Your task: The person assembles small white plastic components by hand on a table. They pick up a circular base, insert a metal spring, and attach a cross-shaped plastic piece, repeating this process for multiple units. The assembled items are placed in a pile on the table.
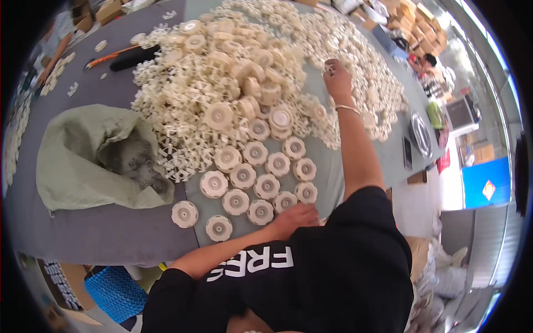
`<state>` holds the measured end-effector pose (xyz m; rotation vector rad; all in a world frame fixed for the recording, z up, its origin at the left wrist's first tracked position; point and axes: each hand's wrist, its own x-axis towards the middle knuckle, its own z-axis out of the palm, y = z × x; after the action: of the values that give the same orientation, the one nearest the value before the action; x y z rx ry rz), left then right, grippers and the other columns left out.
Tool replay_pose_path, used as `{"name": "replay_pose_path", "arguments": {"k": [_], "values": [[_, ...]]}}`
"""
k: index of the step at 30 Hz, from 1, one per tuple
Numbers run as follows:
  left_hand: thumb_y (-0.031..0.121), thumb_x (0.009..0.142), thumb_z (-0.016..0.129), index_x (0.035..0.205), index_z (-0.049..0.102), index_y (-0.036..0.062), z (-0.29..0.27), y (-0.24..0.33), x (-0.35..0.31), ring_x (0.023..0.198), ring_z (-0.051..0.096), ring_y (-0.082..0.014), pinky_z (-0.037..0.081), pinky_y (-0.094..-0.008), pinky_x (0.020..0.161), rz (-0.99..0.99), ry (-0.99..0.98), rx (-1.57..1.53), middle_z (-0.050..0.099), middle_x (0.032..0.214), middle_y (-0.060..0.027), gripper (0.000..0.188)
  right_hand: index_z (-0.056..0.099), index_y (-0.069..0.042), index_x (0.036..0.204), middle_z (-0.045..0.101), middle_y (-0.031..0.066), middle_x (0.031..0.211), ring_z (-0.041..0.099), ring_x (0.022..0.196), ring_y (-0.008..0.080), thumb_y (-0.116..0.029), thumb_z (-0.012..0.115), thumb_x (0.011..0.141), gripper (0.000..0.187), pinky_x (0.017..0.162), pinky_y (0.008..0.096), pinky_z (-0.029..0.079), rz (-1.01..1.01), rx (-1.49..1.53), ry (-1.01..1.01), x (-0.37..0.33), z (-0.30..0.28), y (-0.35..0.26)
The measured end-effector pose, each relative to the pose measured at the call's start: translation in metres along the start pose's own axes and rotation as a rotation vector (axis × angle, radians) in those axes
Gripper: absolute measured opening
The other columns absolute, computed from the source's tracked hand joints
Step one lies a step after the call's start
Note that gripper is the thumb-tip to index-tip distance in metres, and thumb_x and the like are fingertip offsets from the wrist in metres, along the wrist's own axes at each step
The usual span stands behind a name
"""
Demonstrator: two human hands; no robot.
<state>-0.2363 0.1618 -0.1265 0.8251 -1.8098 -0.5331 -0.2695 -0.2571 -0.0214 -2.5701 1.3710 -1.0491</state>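
Observation:
Cream plastic wheel-like discs (242, 176) lie face up in loose rows on the cloth-covered table in front of me. My left hand (298, 217) is by the table's near edge, beside the nearest discs; its fingers are curled, and what they hold is hidden. My right arm stretches far across the table. At its end, my right hand (337, 77) is closed with bent fingertips at the edge of a wide spread of small whitish plastic parts (355, 61). Whatever is between those fingertips is too small to make out.
A tall heap of pale clip-like pieces (183, 111) and more discs (219, 115) fills the middle. To the left are an open green woven sack (72, 161) and a black-and-orange tool (133, 57). A phone (407, 152) and metal tray (421, 135) lie far right. Other people sit beyond.

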Motion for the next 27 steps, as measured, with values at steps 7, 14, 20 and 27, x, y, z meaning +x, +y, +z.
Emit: {"name": "replay_pose_path", "arguments": {"k": [7,14,20,27], "values": [[0.013,0.081,0.078,0.087,0.065,0.0070,-0.025,0.024,0.021,0.103,0.069,-0.0288,0.055,-0.0429,0.093,0.093,-0.019,0.426,0.065,0.097,-0.0087,0.015,0.063,0.002,0.135,0.069,0.0065,0.107,0.063,0.086,0.0114,-0.007,0.064,0.097,0.038,0.076,0.0287,0.053,0.643,1.043,-0.335,-0.237,-0.110,0.004],[0.030,0.082,0.084,0.119,0.069,0.0060,-0.023,0.036,0.023,0.118,0.063,-0.0323,0.043,-0.0479,0.104,-0.129,0.158,0.664,0.067,0.123,-0.0107,0.047,0.069,-0.007,0.138,0.067,0.0074,0.120,0.060,0.091,0.0171,-0.020,0.081,0.091,0.050,0.085,0.0323,0.054,-0.005,0.005,-0.139,-0.302,-0.142,0.014],[0.042,0.079,0.087,0.142,0.060,0.0035,-0.013,0.052,0.033,0.123,0.057,-0.0340,0.036,-0.0489,0.110,-0.447,0.138,0.831,0.064,0.135,-0.0123,0.079,0.067,-0.008,0.142,0.066,0.0060,0.121,0.057,0.087,0.0169,-0.022,0.089,0.083,0.065,0.082,0.0331,0.054,0.203,0.324,-0.374,-0.300,-0.151,0.007],[0.026,0.079,0.088,0.145,0.060,0.0080,-0.016,0.051,0.037,0.123,0.059,-0.0281,0.045,-0.0451,0.103,-0.482,-0.059,0.702,0.065,0.142,-0.0071,0.073,0.070,-0.008,0.137,0.066,0.0044,0.122,0.056,0.074,0.0128,-0.013,0.089,0.079,0.061,0.072,0.0304,0.053,0.133,0.450,-0.559,-0.270,-0.156,0.020]]}}
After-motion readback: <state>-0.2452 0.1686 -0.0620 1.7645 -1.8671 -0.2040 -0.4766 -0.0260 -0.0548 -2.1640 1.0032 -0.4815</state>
